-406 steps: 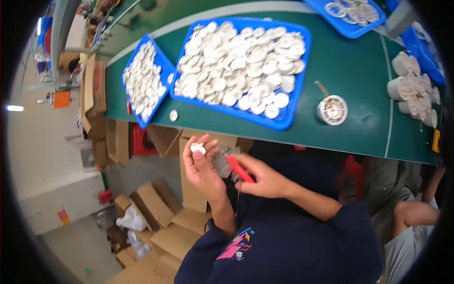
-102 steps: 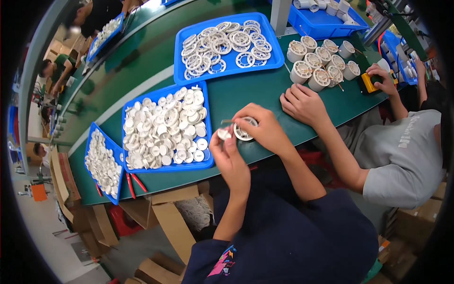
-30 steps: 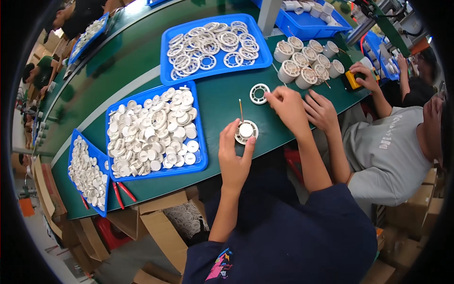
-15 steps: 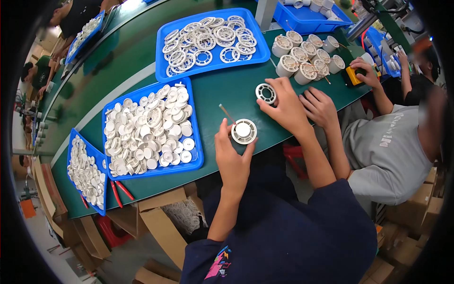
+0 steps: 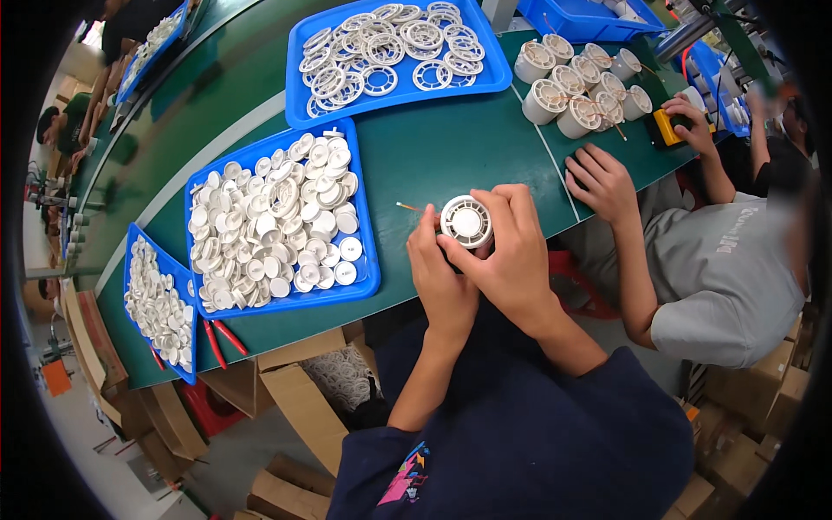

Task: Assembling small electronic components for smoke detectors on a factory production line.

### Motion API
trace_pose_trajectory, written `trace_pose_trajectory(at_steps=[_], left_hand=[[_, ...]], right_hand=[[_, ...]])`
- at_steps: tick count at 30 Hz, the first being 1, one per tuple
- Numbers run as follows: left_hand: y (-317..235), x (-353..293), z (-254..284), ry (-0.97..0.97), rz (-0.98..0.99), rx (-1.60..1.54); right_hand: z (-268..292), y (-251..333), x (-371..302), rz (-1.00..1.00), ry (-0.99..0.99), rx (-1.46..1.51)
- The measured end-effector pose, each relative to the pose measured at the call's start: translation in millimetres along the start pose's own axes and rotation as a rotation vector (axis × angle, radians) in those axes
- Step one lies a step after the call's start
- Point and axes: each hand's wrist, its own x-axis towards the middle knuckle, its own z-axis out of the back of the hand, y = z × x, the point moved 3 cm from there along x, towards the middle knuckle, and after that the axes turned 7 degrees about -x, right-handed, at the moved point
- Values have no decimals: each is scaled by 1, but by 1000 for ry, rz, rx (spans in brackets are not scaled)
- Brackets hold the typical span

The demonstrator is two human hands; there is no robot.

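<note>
Hand L [image 5: 444, 276] & hand R [image 5: 520, 262] half-curled round wht rnd unit [image 5: 467, 223].

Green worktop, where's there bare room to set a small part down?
One bare patch lies between the ring tray, the disc tray and your left hand and right hand. A narrower strip separates your right hand from the co-worker's hand. It's crowded at upper right, around the white cylinders.

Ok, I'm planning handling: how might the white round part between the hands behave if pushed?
The white round part probably feels stiff, given its moulded slotted rim, and may roll on edge, being circular. Its thin wire likely flexes.
</note>
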Motion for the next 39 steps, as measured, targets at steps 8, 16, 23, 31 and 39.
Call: trace_pose_trajectory(at_steps=[8,16,23,31,39], left_hand=[[0,0,0,9,-9,47],[0,0,-1,-4,-8,55],[1,1,-1,-4,-21,55],[1,1,3,2,-24,53],[-6,1,0,-18,-55,15]], right_hand=[[-2,0,-1,-38,13,-22],[-1,1,-1,-64,11,-11],[-2,-2,-2,-45,3,2],[-1,-2,-2,16,15,8],[0,-3,-1,-47,52,45]])
